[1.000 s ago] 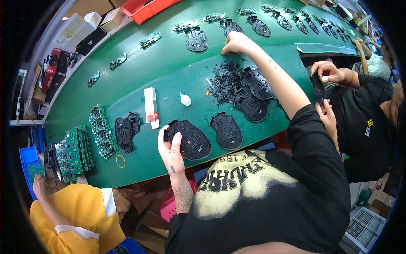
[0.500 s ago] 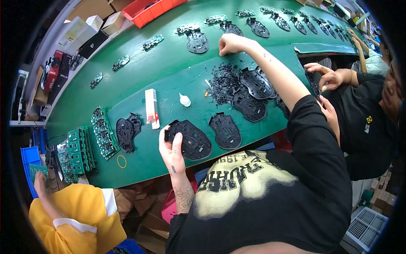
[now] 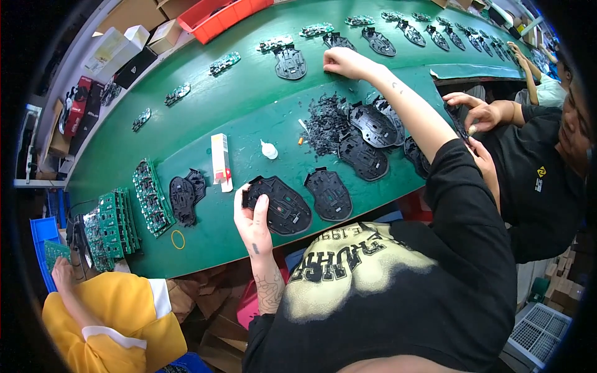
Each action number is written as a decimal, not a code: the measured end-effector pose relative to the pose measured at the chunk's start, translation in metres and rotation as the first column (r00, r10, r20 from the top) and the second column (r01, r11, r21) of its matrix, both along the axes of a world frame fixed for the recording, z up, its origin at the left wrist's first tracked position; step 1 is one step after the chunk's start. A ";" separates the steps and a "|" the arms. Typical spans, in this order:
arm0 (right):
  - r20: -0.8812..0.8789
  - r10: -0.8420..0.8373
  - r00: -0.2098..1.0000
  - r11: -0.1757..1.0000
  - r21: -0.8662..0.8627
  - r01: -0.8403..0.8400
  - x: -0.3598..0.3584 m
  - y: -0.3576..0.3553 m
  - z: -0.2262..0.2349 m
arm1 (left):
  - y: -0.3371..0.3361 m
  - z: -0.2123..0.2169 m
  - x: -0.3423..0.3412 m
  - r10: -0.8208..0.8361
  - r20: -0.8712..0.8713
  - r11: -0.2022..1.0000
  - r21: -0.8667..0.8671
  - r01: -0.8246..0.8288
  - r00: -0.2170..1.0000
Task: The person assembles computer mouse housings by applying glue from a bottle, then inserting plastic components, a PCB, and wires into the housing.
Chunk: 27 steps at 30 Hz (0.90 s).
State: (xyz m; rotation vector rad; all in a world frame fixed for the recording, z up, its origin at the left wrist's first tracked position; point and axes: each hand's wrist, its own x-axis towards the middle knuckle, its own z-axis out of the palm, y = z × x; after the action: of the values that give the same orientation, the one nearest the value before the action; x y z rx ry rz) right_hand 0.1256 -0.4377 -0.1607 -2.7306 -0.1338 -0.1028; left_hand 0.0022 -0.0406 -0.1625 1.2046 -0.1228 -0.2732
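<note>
My left hand (image 3: 254, 219) grips a black plastic mouse base (image 3: 283, 206) by its left edge, thumb on top, above the near edge of the table. Out over the green table, my right hand (image 3: 348, 63) is closed with its fingertips curled in; whatever they hold, if anything, is hidden. Below it lies a heap of small black plastic parts (image 3: 324, 121). Further mouse bases lie flat beside the held one (image 3: 329, 194) and overlapping to the right of the heap (image 3: 373, 124).
A small white bottle (image 3: 268, 149) and an open white box (image 3: 221, 161) stand left of the heap. Green circuit boards (image 3: 112, 224) are stacked at left, near a yellow-sleeved person (image 3: 112, 317). Another person (image 3: 535, 180) works at right. A red bin (image 3: 224, 22) is at the back.
My right hand has lifted slightly, its fingertips drawn back from the tabletop. My left hand keeps the mouse base in place. The yellow-sleeved person's hand has shifted a little.
</note>
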 end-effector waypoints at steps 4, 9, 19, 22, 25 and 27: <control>-0.127 -0.123 0.984 0.981 0.131 0.140 -0.006 -0.005 0.013 | 0.000 0.001 0.000 0.015 -0.012 1.000 -0.003 -0.015 1.000; -0.015 0.091 0.996 0.995 0.052 -0.090 -0.006 -0.010 0.011 | 0.000 -0.002 -0.001 0.017 -0.014 1.000 -0.005 -0.017 1.000; 0.077 -0.092 0.993 0.964 0.256 0.069 -0.035 0.036 0.037 | -0.010 0.011 -0.003 -0.049 -0.028 0.994 0.092 0.051 0.998; -0.076 -0.108 0.991 0.712 0.690 0.130 -0.077 0.099 0.070 | -0.021 0.015 -0.004 -0.028 0.015 0.997 0.072 0.027 0.999; -0.093 -0.112 0.989 0.563 0.815 0.140 -0.121 0.151 0.077 | -0.031 0.022 -0.004 -0.016 0.023 0.998 0.058 0.015 1.000; -0.054 -0.019 0.998 0.511 0.858 0.056 -0.138 0.171 0.075 | -0.035 0.026 -0.006 -0.024 0.054 0.999 0.046 0.021 0.998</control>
State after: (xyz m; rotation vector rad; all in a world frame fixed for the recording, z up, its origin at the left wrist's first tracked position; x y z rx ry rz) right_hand -0.0127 -0.2671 -0.0856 -1.7018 0.0034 -0.0946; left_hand -0.0035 -0.0756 -0.1369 1.2572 -0.1781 -0.2642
